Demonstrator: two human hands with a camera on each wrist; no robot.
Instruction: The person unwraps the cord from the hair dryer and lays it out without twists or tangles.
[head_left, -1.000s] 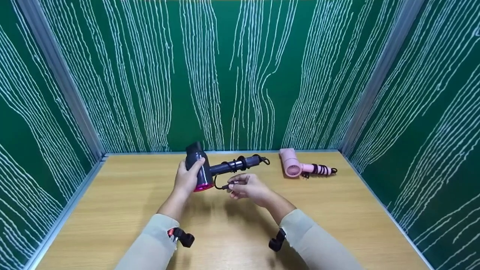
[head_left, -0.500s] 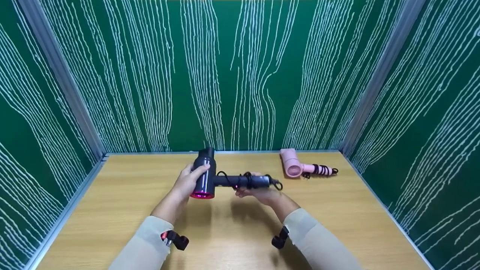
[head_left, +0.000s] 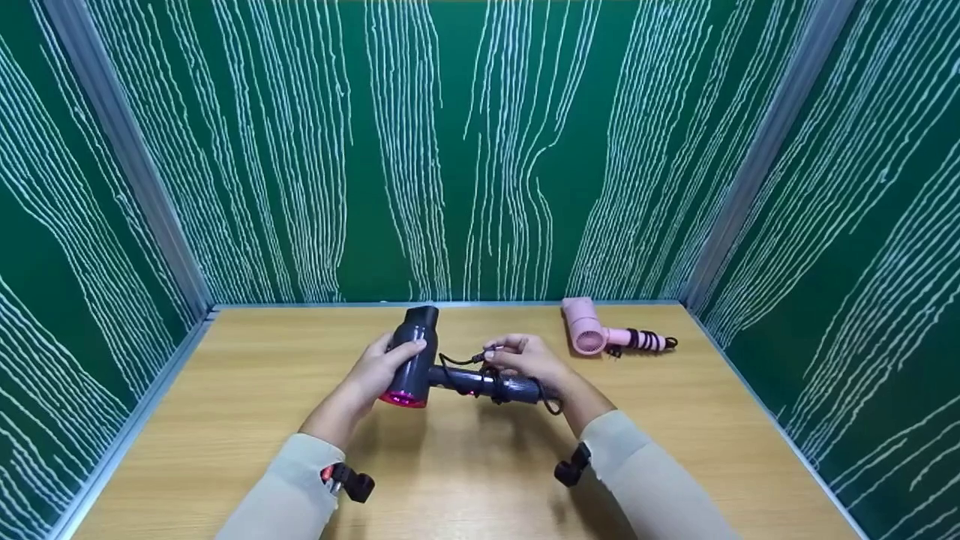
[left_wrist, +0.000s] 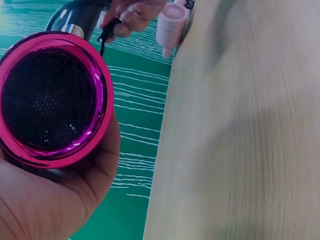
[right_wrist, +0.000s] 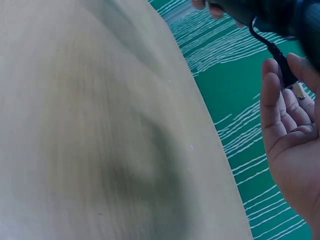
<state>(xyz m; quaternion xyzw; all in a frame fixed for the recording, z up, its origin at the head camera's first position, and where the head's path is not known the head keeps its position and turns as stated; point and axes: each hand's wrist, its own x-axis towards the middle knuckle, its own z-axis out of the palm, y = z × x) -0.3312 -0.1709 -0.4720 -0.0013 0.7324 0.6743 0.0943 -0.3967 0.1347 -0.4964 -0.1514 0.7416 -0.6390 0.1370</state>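
My left hand (head_left: 375, 371) grips the barrel of a dark grey hair dryer (head_left: 414, 364), which is held above the table. Its magenta-ringed rear grille (left_wrist: 47, 100) faces the left wrist camera. The handle (head_left: 517, 388) points right, with a black cord (head_left: 491, 382) looped round it. My right hand (head_left: 529, 356) pinches the cord's black plug (right_wrist: 284, 67) between thumb and fingers, above the handle. A flat metal tip (right_wrist: 298, 90) shows on the plug in the right wrist view.
A pink hair dryer (head_left: 585, 330), its handle wrapped in black cord, lies at the back right of the wooden table (head_left: 247, 390). Green walls (head_left: 480, 150) with white wavy lines enclose the back and sides.
The hair dryer has shifted slightly right and nearer, its handle tilting downward to the right. My right hand has carried the plug from below the handle, behind it, to above it.
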